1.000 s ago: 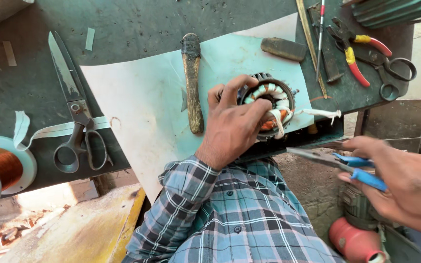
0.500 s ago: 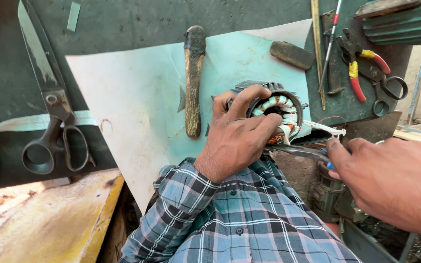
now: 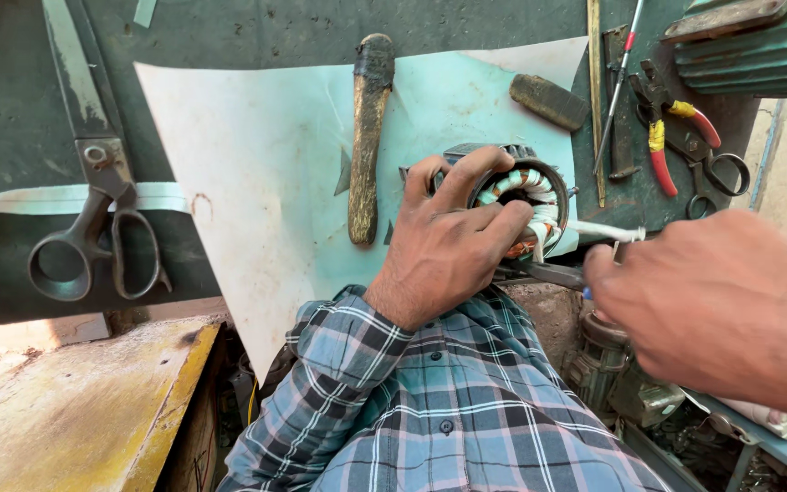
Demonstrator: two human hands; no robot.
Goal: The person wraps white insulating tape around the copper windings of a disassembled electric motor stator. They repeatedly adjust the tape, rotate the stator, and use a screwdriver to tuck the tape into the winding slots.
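Observation:
My left hand (image 3: pixel 453 246) grips a round motor stator (image 3: pixel 530 196) with copper windings wrapped in white tape, lying on a pale blue sheet (image 3: pixel 266 173) on the dark bench. My right hand (image 3: pixel 721 305) is close to the camera at the right and holds a blue-handled plier-like tool (image 3: pixel 548 273) whose metal tip reaches the stator's near edge. A white sleeved lead (image 3: pixel 608 230) sticks out from the stator toward the right hand.
A worn wooden-handled tool (image 3: pixel 368 128) lies left of the stator. Large black scissors (image 3: pixel 102 219) lie at the left over a white tape strip. Red-and-yellow pliers (image 3: pixel 671 137), small scissors (image 3: pixel 717 173), a screwdriver and a dark block (image 3: pixel 548 100) sit at the right.
My right hand has come up from the lower right with the tool, bringing its tip to the stator. The left hand has kept its grip on the stator.

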